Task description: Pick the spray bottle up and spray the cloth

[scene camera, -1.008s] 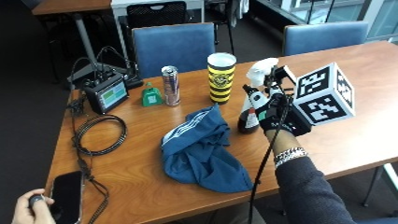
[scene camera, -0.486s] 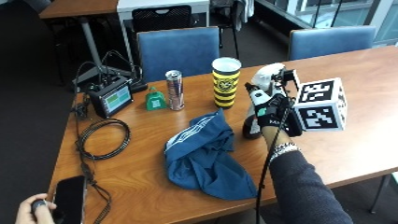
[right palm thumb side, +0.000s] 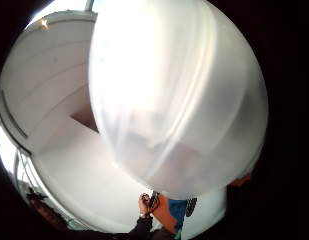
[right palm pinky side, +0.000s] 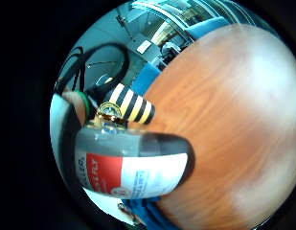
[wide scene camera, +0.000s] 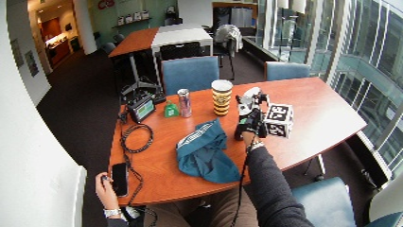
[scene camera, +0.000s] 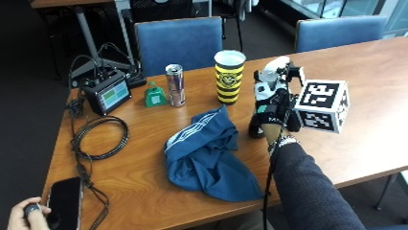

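One Hand on the Bottle, Cloth Waiting

One gloved right hand (scene camera: 273,111) was wrapped around the spray bottle (scene camera: 269,91), fingers curled about its body, the white trigger head poking out above the glove. The bottle stood upright on, or just off, the wooden table (scene camera: 369,115); the views could not settle which. The little-finger palm view showed the bottle's rounded body (right palm pinky side: 133,165) close up, a smooth grey band over a glossy red-and-white label, while the thumb-side view was nearly filled by pale translucent plastic (right palm thumb side: 179,95).

By my reading, the pick-up was the step in hand: grip taken, spraying not yet begun. The blue cloth (scene camera: 207,155) lay crumpled in soft folds beside the hand, toward the person's left, a pale striped band along one edge. The next move looked to call for swinging the nozzle round toward that cloth and getting a finger onto the trigger.

Behind the cloth stood a yellow-and-black striped cup (scene camera: 229,76), a tall cylinder. The bare hand (scene camera: 27,218) held a dark phone (scene camera: 62,201) at the table's near corner.
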The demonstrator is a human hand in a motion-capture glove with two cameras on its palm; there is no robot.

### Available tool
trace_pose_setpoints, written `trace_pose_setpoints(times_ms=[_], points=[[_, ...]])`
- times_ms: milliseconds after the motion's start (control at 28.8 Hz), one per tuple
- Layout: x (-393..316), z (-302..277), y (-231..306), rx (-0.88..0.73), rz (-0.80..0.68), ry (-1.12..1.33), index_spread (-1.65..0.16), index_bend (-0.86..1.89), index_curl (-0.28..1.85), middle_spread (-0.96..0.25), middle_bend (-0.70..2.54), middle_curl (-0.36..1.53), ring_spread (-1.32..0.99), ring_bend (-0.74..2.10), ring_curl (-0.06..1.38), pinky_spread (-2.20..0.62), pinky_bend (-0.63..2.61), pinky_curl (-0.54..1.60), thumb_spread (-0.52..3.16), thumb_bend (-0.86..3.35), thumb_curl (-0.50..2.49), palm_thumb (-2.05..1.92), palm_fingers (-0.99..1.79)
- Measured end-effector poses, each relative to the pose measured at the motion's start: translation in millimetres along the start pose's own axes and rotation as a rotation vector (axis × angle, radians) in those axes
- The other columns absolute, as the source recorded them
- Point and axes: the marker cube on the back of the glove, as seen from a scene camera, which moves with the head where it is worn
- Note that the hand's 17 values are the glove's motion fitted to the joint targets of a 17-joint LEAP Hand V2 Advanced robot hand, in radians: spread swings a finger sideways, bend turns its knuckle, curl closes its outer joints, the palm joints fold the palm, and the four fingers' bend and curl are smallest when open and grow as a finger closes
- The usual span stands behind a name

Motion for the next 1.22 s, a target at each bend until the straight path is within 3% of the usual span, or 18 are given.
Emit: trace_pose_setpoints(times_ms=[278,591,1042,1216], points=[[-12,0,-14,0.06,-0.171,-0.083,-0.29,0.18,0.4,-0.2,0.49,0.52,-0.18,0.62,0.46,-0.23,0.49,0.41,0.98,0.0,0.49,0.96,1.42],[-40,-9,-24,0.133,-0.238,-0.114,-0.28,0.22,0.45,-0.2,0.55,0.56,-0.2,0.71,0.5,-0.3,0.53,0.43,0.85,-0.02,0.56,0.98,1.4],[-15,-14,-7,0.042,-0.253,-0.103,-0.28,0.27,0.52,-0.21,0.58,0.59,-0.21,0.75,0.51,-0.32,0.57,0.44,0.71,-0.02,0.63,0.97,1.37],[-23,-15,7,-0.014,-0.364,-0.008,-0.28,0.27,0.53,-0.2,0.59,0.6,-0.21,0.76,0.51,-0.32,0.58,0.44,0.69,-0.03,0.65,0.97,1.36]])
